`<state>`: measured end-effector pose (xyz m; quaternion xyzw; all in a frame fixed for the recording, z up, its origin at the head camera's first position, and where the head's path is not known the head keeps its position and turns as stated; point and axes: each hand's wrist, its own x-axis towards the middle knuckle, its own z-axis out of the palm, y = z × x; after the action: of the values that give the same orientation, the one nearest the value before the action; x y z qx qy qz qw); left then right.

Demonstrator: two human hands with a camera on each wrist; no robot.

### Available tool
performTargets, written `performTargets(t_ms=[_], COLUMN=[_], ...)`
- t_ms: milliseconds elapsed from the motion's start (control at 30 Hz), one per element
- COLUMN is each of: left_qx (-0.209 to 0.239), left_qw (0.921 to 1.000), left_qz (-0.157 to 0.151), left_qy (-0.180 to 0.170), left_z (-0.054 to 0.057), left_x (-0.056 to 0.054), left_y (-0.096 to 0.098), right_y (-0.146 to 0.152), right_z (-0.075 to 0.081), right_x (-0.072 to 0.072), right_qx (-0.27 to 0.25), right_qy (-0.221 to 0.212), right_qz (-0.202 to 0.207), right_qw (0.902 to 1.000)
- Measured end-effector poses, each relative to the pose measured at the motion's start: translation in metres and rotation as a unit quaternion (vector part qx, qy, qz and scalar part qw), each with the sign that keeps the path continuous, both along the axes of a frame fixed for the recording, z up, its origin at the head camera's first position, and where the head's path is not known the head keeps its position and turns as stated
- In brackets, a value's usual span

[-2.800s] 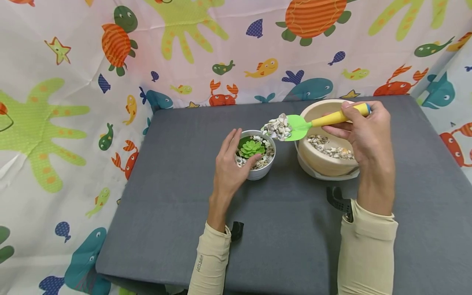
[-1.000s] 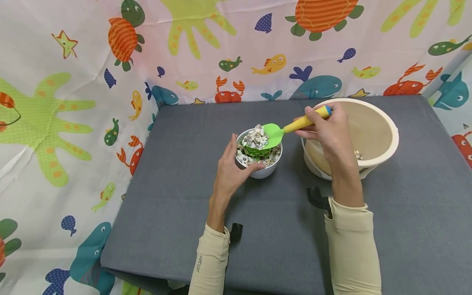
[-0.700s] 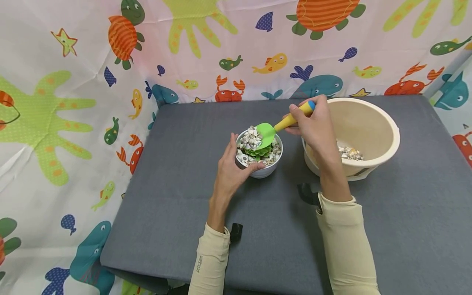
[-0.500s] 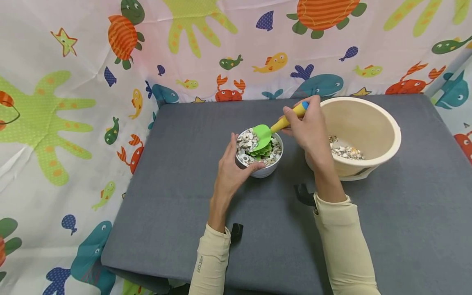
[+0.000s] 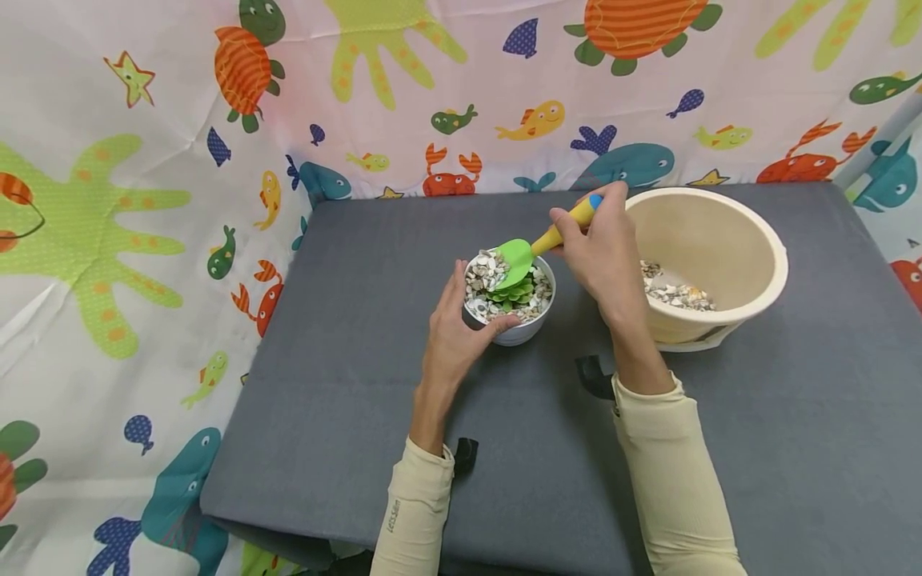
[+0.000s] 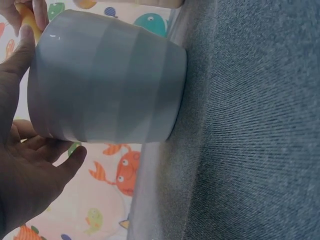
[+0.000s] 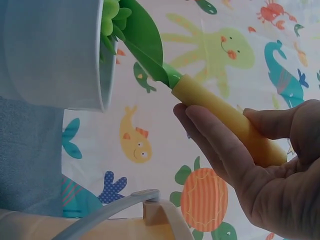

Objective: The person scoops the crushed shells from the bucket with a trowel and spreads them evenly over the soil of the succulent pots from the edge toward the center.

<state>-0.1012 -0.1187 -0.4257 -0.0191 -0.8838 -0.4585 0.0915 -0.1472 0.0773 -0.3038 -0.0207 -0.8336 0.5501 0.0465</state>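
A small grey-white flowerpot [image 5: 520, 333] holds a green succulent [image 5: 513, 298] ringed by pale shell-like chips. My left hand [image 5: 452, 340] grips its left side, thumb across the near rim and fingers along the far side; the left wrist view shows its smooth wall [image 6: 107, 80]. In my right hand [image 5: 603, 252] is a toy trowel with a yellow handle [image 5: 562, 230] and a green blade [image 5: 515, 261]. The blade tilts down over the pot's far left part, beside the succulent's leaves. Chips [image 5: 486, 272] lie at its tip; whether they still rest on it, I cannot tell.
A large cream pot [image 5: 774, 260] stands to the right, with more chips [image 5: 680, 298] on its bottom. Both pots are on a grey cloth-covered table [image 5: 346, 344]. A curtain [image 5: 403, 72] printed with sea animals hangs behind and to the left.
My right hand has carried the loaded trowel left from between the two pots to above the small pot, then lowered and tilted it. The left hand has stayed on the small pot.
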Motion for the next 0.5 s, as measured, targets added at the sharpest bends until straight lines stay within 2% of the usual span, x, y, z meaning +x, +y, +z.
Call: performTargets(t_ms=[500], left_qx=[0.017], left_qw=[0.9986], left_qz=[0.045], left_qy=[0.021], left_z=[-0.0028], left_x=[0.0085], left_y=[0.0103], right_y=[-0.0019], right_z=[0.0063], right_x=[0.0039], right_qx=[0.042], right_qy=[0.008], right_qz=[-0.053], right_qw=[0.9977])
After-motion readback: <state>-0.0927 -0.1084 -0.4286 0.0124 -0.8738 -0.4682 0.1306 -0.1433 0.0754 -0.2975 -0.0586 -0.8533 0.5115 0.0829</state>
